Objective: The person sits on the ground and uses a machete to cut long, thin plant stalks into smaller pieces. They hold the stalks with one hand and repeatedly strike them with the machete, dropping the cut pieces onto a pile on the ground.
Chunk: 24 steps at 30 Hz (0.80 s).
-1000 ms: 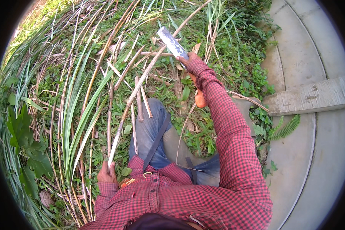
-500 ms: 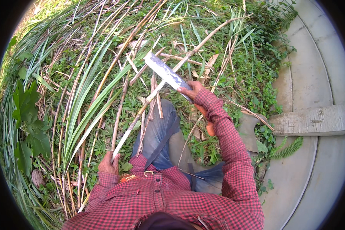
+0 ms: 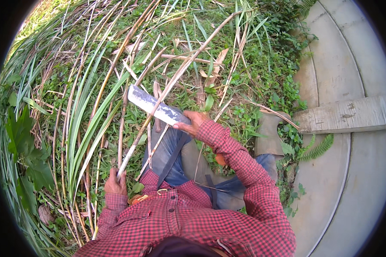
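Note:
My left hand [image 3: 116, 183], low on the left, is closed round the near end of a long pale stalk [image 3: 172, 85], which slants up and away to the right. In my right hand [image 3: 194, 123] is a machete [image 3: 156, 108] with a broad, square-ended blade, worn in silvery and dark patches. The blade points left and lies across the stalk at about its middle, its far part reaching past it. My right fingers wrap the grip, so most of the handle is hidden. Beneath is my leg in blue jeans [image 3: 165, 141], with thin split strips of stalk beside it.
Cut stalks and long green blades [image 3: 92, 128] lie thickly on the left, near a large lobed leaf [image 3: 21, 132]. At the right, a wooden plank [image 3: 343, 115] rests over grey concrete [image 3: 326, 184] beside my boot [image 3: 268, 133].
My right hand and the machete have moved left and nearer along the stalk; the blade now lies flatter, tip farther left. My left hand still grips the stalk. The whole view has shifted slightly.

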Each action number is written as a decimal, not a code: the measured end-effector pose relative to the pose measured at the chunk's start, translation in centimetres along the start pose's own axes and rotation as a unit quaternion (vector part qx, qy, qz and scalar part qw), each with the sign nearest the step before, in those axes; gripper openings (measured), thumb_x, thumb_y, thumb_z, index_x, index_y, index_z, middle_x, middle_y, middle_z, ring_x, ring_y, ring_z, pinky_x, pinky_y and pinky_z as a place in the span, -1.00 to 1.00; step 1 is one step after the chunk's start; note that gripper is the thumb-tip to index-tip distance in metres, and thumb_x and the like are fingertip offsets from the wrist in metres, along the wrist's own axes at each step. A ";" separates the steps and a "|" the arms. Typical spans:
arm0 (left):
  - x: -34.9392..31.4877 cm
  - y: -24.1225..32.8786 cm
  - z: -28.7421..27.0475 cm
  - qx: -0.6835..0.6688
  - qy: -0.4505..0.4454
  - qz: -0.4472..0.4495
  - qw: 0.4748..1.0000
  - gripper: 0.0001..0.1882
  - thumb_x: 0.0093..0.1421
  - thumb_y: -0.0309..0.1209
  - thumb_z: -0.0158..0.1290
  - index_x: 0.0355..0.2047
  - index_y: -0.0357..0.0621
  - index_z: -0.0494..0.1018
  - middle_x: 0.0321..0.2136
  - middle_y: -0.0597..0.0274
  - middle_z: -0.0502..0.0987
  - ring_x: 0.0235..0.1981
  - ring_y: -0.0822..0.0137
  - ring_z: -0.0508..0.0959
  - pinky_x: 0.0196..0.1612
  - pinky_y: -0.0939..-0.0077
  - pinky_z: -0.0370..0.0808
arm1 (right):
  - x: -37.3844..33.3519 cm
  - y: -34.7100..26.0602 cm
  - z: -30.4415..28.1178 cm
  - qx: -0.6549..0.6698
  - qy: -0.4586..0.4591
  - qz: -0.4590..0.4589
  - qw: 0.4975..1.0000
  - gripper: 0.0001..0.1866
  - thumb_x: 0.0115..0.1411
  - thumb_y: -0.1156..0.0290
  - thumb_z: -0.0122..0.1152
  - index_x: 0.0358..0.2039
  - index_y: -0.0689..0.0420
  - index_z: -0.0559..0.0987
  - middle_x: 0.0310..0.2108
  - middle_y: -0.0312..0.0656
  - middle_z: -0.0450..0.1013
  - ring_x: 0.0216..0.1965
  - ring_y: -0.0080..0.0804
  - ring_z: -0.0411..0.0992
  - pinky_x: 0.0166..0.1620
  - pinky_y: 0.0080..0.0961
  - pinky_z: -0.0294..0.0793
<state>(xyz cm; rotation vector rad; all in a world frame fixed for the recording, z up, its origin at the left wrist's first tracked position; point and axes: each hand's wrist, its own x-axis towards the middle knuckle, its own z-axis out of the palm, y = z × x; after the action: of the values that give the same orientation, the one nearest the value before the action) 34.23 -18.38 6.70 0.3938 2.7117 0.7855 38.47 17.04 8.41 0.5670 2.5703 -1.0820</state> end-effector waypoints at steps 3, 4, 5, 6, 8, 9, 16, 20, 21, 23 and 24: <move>0.3 0.5 -0.1 -0.015 -0.017 0.007 1.000 -0.77 0.10 -0.24 0.03 -0.40 -0.14 0.33 -0.67 0.02 0.41 -0.65 0.02 0.43 -0.56 0.24 0.33 | -1.3 -1.2 1.1 -0.017 -0.108 -0.031 0.994 -0.25 -0.06 -0.18 0.15 -0.12 0.29 0.43 -0.36 0.07 0.46 -0.36 -0.15 0.47 -0.25 -0.29 0.45; 0.3 0.5 -0.1 -0.016 -0.020 0.015 1.000 -0.76 0.11 -0.23 0.02 -0.41 -0.15 0.33 -0.67 0.02 0.40 -0.65 0.02 0.42 -0.55 0.24 0.32 | -1.4 -1.3 1.2 -0.027 -0.128 -0.042 0.990 -0.24 -0.06 -0.18 0.15 -0.11 0.29 0.42 -0.36 0.07 0.46 -0.35 -0.15 0.47 -0.24 -0.28 0.44; 0.3 0.1 -0.1 -0.007 -0.033 0.011 0.999 -0.74 0.11 -0.21 0.01 -0.42 -0.16 0.34 -0.68 0.01 0.40 -0.64 0.01 0.42 -0.55 0.23 0.32 | -1.1 -0.8 0.7 -0.018 -0.077 -0.026 0.997 -0.24 -0.06 -0.18 0.16 -0.11 0.29 0.42 -0.35 0.06 0.46 -0.35 -0.16 0.47 -0.24 -0.28 0.44; 0.4 -0.7 0.0 0.002 -0.044 0.010 0.999 -0.73 0.12 -0.20 0.00 -0.42 -0.17 0.34 -0.68 0.01 0.39 -0.64 0.00 0.42 -0.54 0.22 0.32 | -0.2 0.3 -0.7 -0.009 -0.022 -0.009 1.000 -0.24 -0.06 -0.17 0.16 -0.11 0.30 0.42 -0.35 0.06 0.46 -0.35 -0.17 0.47 -0.24 -0.28 0.44; 0.4 -0.9 -0.2 0.015 -0.060 0.011 0.998 -0.70 0.12 -0.17 -0.01 -0.42 -0.19 0.36 -0.69 0.00 0.39 -0.63 -0.02 0.43 -0.54 0.21 0.32 | 2.0 2.5 -4.3 0.020 0.088 0.038 0.995 -0.26 -0.06 -0.15 0.17 -0.12 0.30 0.43 -0.35 0.04 0.47 -0.38 -0.21 0.47 -0.29 -0.29 0.46; 0.2 -0.3 -0.6 0.021 -0.065 0.014 0.998 -0.69 0.12 -0.17 -0.01 -0.42 -0.20 0.36 -0.70 -0.01 0.39 -0.63 -0.03 0.43 -0.54 0.20 0.32 | 3.5 3.9 -6.4 0.043 0.143 0.069 0.986 -0.28 -0.06 -0.13 0.19 -0.13 0.31 0.43 -0.35 0.04 0.47 -0.42 -0.24 0.48 -0.33 -0.32 0.48; -0.3 0.3 -1.7 0.018 -0.071 0.015 0.997 -0.69 0.11 -0.15 0.00 -0.46 -0.17 0.36 -0.71 0.00 0.38 -0.63 -0.03 0.43 -0.55 0.19 0.30 | 9.6 14.3 -14.2 0.118 0.271 0.182 0.938 -0.33 -0.07 -0.06 0.21 -0.13 0.28 0.45 -0.29 0.04 0.47 -0.27 -0.16 0.46 -0.16 -0.33 0.41; -0.4 -0.2 -1.6 0.016 -0.078 -0.010 0.997 -0.68 0.11 -0.16 0.00 -0.50 -0.20 0.33 -0.73 0.01 0.36 -0.66 0.00 0.41 -0.58 0.24 0.28 | 6.6 11.5 -9.5 0.067 0.218 0.101 0.968 -0.30 -0.05 -0.12 0.16 -0.10 0.26 0.44 -0.26 0.07 0.45 -0.24 -0.13 0.45 -0.14 -0.29 0.40; -0.2 -0.2 -1.6 0.009 -0.079 -0.014 0.997 -0.67 0.11 -0.16 0.00 -0.51 -0.20 0.32 -0.73 0.01 0.35 -0.67 0.01 0.40 -0.58 0.24 0.28 | 5.5 11.0 -7.5 0.070 0.204 0.078 0.973 -0.30 -0.04 -0.13 0.15 -0.09 0.25 0.43 -0.26 0.07 0.45 -0.24 -0.12 0.44 -0.14 -0.28 0.40; 0.4 -0.7 -0.9 0.011 -0.086 -0.023 0.996 -0.67 0.11 -0.16 0.00 -0.49 -0.21 0.34 -0.73 0.01 0.34 -0.69 0.06 0.38 -0.58 0.27 0.27 | 2.0 6.3 -5.0 0.044 0.062 0.061 0.995 -0.28 -0.04 -0.16 0.13 -0.09 0.23 0.43 -0.25 0.08 0.44 -0.22 -0.11 0.43 -0.12 -0.27 0.39; 0.7 -1.0 -0.6 0.005 -0.095 -0.021 0.995 -0.67 0.11 -0.16 0.00 -0.49 -0.22 0.35 -0.73 0.01 0.33 -0.69 0.08 0.37 -0.58 0.27 0.27 | 0.9 4.7 -3.5 0.034 0.011 0.033 0.999 -0.28 -0.04 -0.17 0.13 -0.09 0.23 0.43 -0.26 0.08 0.44 -0.22 -0.10 0.43 -0.12 -0.26 0.39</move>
<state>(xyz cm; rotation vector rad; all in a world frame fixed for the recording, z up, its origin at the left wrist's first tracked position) 33.25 -19.26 6.46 0.3926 2.5391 0.6851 39.47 22.81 7.54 0.6796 2.5229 -1.1497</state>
